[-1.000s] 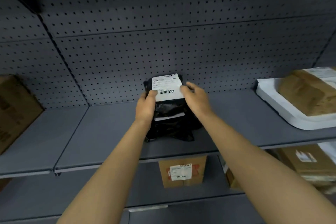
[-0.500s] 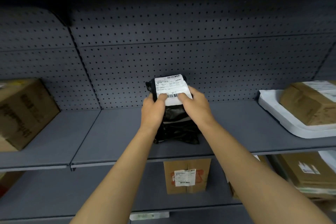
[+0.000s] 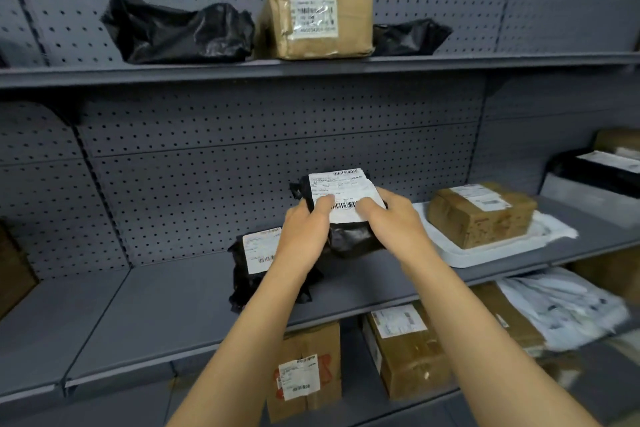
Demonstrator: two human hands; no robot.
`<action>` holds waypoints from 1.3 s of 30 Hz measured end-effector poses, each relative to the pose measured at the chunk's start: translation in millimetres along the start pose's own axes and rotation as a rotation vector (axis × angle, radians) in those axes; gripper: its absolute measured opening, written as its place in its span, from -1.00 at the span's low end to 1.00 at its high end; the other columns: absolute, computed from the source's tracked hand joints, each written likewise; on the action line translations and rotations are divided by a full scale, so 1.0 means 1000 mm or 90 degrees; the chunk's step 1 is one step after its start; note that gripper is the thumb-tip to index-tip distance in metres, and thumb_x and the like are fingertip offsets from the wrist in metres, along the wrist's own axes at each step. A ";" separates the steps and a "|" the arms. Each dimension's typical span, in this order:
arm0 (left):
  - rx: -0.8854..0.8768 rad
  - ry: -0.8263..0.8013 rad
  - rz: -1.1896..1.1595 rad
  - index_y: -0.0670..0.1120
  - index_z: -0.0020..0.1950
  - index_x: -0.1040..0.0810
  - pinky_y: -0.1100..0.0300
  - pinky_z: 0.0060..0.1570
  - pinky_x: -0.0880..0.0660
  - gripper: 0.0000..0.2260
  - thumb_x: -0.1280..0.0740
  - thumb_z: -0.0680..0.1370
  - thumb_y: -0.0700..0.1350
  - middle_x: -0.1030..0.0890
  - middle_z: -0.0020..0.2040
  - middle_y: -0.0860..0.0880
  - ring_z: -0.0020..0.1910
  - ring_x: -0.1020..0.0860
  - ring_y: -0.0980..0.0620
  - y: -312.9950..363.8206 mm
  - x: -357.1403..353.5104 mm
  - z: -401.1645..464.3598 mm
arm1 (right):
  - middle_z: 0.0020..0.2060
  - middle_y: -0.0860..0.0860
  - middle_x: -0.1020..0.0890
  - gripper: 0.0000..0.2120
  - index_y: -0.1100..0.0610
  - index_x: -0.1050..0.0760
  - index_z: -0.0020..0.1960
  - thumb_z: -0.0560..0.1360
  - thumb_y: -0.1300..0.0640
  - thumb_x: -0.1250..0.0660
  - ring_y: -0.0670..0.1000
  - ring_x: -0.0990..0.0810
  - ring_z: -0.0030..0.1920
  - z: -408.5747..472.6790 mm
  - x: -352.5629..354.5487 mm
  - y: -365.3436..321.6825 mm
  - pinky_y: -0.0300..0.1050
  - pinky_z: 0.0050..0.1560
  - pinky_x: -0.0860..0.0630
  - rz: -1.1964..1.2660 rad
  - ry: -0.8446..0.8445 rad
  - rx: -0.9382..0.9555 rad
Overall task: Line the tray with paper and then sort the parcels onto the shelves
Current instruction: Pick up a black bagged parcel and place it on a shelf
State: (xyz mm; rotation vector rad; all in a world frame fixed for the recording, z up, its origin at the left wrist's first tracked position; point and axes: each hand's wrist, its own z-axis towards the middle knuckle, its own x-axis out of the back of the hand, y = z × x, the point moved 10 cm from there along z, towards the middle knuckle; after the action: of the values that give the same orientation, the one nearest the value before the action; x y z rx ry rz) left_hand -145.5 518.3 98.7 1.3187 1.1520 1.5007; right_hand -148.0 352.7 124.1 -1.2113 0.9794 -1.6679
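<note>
Both my hands hold a black plastic-wrapped parcel [image 3: 346, 232] with a white barcode label, raised above the middle shelf [image 3: 173, 308]. My left hand [image 3: 304, 232] grips its left side with the thumb on the label. My right hand [image 3: 391, 222] grips its right side. A second black labelled parcel [image 3: 256, 260] lies on the shelf just below and left of my left hand. The white tray [image 3: 491, 250], lined with white paper, sits on the same shelf to the right and carries a brown cardboard box [image 3: 481, 211].
The top shelf [image 3: 311, 68] holds two black bags and a taped cardboard box [image 3: 322, 22]. The lower shelf holds cardboard boxes [image 3: 308, 371] and white mailers [image 3: 561, 305]. A grey bin with a black parcel [image 3: 602, 177] stands far right. A brown box edge shows at far left.
The view has tilted up and shifted, revealing the top shelf. The held parcel is lifted off the shelf and sits nearer the tray; another black parcel now shows beneath it.
</note>
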 end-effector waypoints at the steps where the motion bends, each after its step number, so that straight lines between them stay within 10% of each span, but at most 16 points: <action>1: 0.006 -0.018 0.015 0.18 0.31 -0.57 -0.09 0.37 -0.43 -0.41 -0.15 0.38 0.39 -0.58 0.35 0.03 0.30 -0.55 -0.05 0.008 -0.004 -0.008 | -0.07 -0.15 -0.75 -0.76 -0.05 -0.68 0.04 0.50 0.08 -0.26 -0.02 -0.67 0.04 -0.002 0.011 -0.002 -0.09 0.04 -0.56 -0.018 -0.003 -0.006; 12: 0.024 0.167 0.080 0.31 0.22 -0.60 0.00 0.40 -0.43 -0.76 -0.23 0.61 0.23 -0.66 0.24 0.18 0.27 -0.60 0.02 0.036 0.131 -0.108 | -0.37 -0.12 -0.59 -0.77 0.11 -0.64 -0.08 0.49 0.04 -0.24 -0.04 -0.41 -0.30 -0.048 -0.064 -0.107 -0.10 -0.25 -0.30 -0.061 -0.290 0.098; 19: -0.045 0.299 0.113 0.34 -0.04 -0.57 0.35 0.00 -0.40 -0.86 -0.26 0.64 0.14 -0.55 -0.04 0.44 0.02 -0.55 0.32 0.066 0.215 -0.172 | -0.45 -0.15 -0.45 -0.78 0.15 -0.61 -0.06 0.51 0.04 -0.26 -0.07 -0.35 -0.39 -0.096 -0.118 -0.175 -0.11 -0.25 -0.27 -0.049 -0.407 0.196; 24: -0.090 0.347 0.122 0.30 0.09 -0.65 0.35 0.00 -0.38 -0.79 -0.24 0.61 0.24 -0.60 -0.07 0.45 -0.02 -0.49 0.43 0.095 0.231 -0.229 | -0.32 -0.13 -0.68 -0.78 -0.17 -0.70 -0.03 0.53 0.01 -0.27 -0.07 -0.46 -0.33 -0.140 -0.100 -0.226 -0.14 -0.24 -0.36 -0.032 -0.460 0.286; 29: -0.128 0.493 0.074 0.49 -0.34 -0.64 -0.03 0.27 -0.49 -0.82 -0.35 0.46 0.33 -0.65 -0.23 0.35 -0.03 -0.60 0.16 0.152 0.253 -0.264 | -0.31 -0.20 -0.67 -0.82 -0.01 -0.66 -0.13 0.53 -0.02 -0.31 0.01 -0.56 -0.28 -0.156 -0.058 -0.297 -0.16 -0.25 -0.34 -0.042 -0.397 0.395; 34: -0.160 0.408 0.195 0.04 -0.11 -0.57 0.08 -0.13 -0.36 -0.61 -0.16 0.61 0.30 -0.57 -0.19 0.02 -0.19 -0.52 0.00 0.238 0.250 -0.219 | -0.22 0.05 -0.29 -0.74 0.08 -0.30 -0.19 0.45 0.00 -0.35 0.05 -0.26 -0.21 -0.106 -0.026 -0.353 -0.02 -0.25 -0.15 -0.033 -0.278 0.383; 39: -0.201 0.254 0.160 -0.03 -0.08 -0.51 0.04 0.08 -0.58 -0.73 -0.21 0.63 0.14 -0.60 -0.14 -0.03 -0.15 -0.58 -0.03 0.298 0.238 -0.131 | -0.14 0.10 -0.52 -0.69 0.20 -0.54 0.06 0.43 0.01 -0.37 0.07 -0.56 -0.18 -0.026 -0.008 -0.376 0.02 -0.10 -0.60 -0.018 -0.202 0.313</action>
State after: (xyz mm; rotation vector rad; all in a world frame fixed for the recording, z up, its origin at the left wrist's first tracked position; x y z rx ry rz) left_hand -306.8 655.9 441.6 0.9998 0.9539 2.1029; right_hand -238.4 494.0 461.5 -1.1045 0.3311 -1.5534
